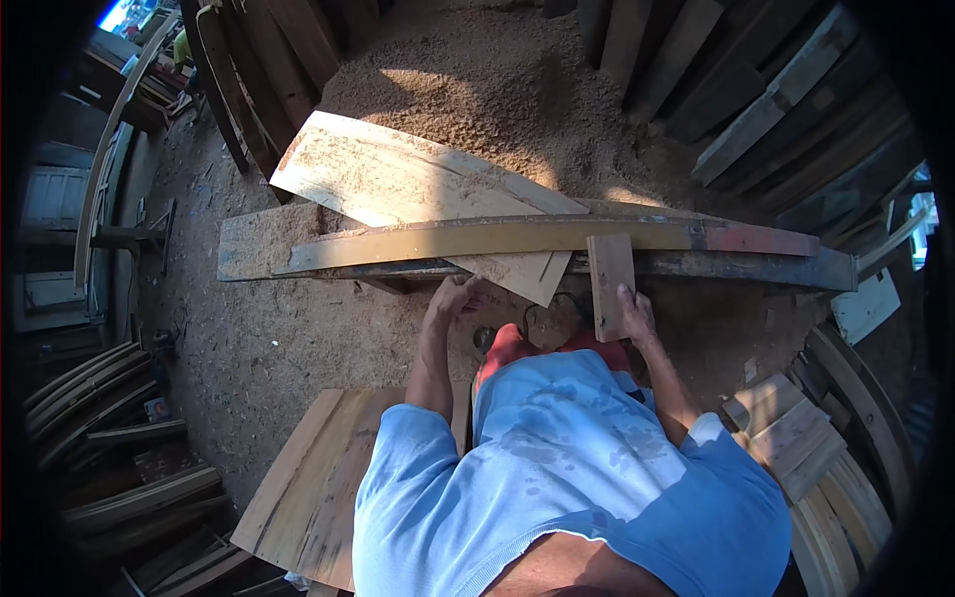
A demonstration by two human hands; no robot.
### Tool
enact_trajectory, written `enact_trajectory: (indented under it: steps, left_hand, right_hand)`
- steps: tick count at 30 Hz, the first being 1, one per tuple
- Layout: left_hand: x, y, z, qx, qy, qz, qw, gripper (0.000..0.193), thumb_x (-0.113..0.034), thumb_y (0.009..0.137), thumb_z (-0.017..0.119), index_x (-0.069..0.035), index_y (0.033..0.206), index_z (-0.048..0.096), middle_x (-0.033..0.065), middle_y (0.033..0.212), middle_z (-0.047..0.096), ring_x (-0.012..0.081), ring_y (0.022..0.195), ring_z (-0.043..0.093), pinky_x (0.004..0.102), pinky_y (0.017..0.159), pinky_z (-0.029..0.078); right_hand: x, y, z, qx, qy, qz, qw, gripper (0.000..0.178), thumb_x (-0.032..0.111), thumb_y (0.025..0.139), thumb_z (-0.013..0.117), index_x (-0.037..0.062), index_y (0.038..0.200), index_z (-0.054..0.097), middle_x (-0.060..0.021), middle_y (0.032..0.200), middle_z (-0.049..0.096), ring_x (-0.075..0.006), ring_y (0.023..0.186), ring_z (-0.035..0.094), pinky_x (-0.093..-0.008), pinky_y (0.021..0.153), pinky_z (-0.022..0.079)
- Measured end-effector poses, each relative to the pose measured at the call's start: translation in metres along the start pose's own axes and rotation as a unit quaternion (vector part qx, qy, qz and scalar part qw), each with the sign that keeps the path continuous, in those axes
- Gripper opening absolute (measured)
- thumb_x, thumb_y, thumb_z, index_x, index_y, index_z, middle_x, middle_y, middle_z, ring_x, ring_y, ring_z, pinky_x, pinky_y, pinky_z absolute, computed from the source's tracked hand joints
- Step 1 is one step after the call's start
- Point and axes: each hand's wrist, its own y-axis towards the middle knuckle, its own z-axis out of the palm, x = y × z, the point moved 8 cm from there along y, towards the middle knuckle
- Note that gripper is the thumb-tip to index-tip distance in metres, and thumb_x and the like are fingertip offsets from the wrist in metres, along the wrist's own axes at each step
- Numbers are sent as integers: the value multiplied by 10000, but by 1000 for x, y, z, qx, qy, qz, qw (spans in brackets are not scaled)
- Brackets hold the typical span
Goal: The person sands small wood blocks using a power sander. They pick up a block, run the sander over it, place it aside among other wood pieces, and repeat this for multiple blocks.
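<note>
Right hand (639, 312): closed on the edge of a short board (611, 289), thumb visible on its face, remaining fingers mostly hidden behind the wood. The short board is held upright in view, in front of the worktop; its top end overlaps the long bar (448, 240), contact between them cannot be told. Left hand (460, 297): fingers curled, just below the near edge of the worktop (836, 271); fingertips in shadow, so cannot tell whether it grasps anything or is free.

Long bar, yellowish with a reddish right end, lies lengthwise along the worktop and across the wide pale board (398, 179). The bar hides a strip of that board; one corner pokes out on the near side, between the hands. Sawdust (448, 104) coats the board in part and heaps up beyond it.

Nearer the body: blue shirt (557, 448), damp patches; red shorts (505, 346), mostly covered by the shirt. Feet area dark, hard to read. Broad plank (318, 473) at lower left, partly behind the sleeve. Stacked offcuts (791, 433) at right. Outer timber runs into the black rim, cut off; green patch (181, 50) at upper left too small to identify
</note>
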Motion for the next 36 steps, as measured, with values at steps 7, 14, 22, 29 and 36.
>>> enact_trajectory:
  steps: [7,14,22,29,36]
  left_hand:
    - [-89,-55,-14,-114,366,219,897,376,-345,985,669,7,1116,660,84,883,704,190,768,687,315,701,562]
    - [-17,-82,31,-40,-257,203,944,564,-345,905,777,-62,1320,520,103,1221,650,223,1103,648,405,906,560]
    - [-17,-102,49,-106,-242,206,942,519,-273,908,783,-71,1316,534,81,1196,666,193,1065,658,381,940,549]
    - [-19,-109,11,-147,-141,250,946,490,-248,905,790,-50,1289,558,76,1166,685,164,1048,654,350,908,547]
    - [-10,-118,42,-147,-107,215,960,434,-224,919,774,-56,1268,578,65,1142,692,157,1025,661,348,900,552]
  right_hand:
    - [67,-26,61,216,9,16,976,615,480,891,715,-67,1169,687,-138,1057,719,-192,951,670,-372,849,533]
    - [81,-33,163,268,0,-124,955,581,465,928,674,-47,1203,677,-205,1051,728,-255,987,685,-414,883,515]
    - [-3,13,140,217,-11,89,972,413,462,934,712,76,803,641,14,687,593,-75,555,502,-265,519,397]
    - [-27,28,208,179,371,177,894,356,340,950,721,42,1131,650,-22,939,699,-100,724,626,-253,566,500]
    - [-31,29,173,215,376,87,897,362,321,938,736,37,1145,649,-23,904,693,-104,655,608,-275,579,518]
